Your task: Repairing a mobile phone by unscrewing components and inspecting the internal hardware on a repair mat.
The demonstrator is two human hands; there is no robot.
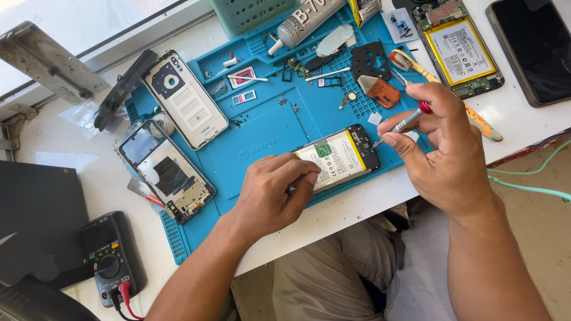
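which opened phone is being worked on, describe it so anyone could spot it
Start at the blue work mat covering the middle of the white bench. At its near edge lies an opened phone showing a white, yellow-edged battery, steadied by the left hand while the right hand puts a red-capped screwdriver to its end. The other opened phones lie untouched.

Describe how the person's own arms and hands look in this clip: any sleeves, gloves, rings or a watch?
Both forearms are bare up to the frame's edge, with no sleeves showing. The left hand and right hand are ungloved; no ring, watch or wristband is visible. Below them, light khaki trousers cover the lap.
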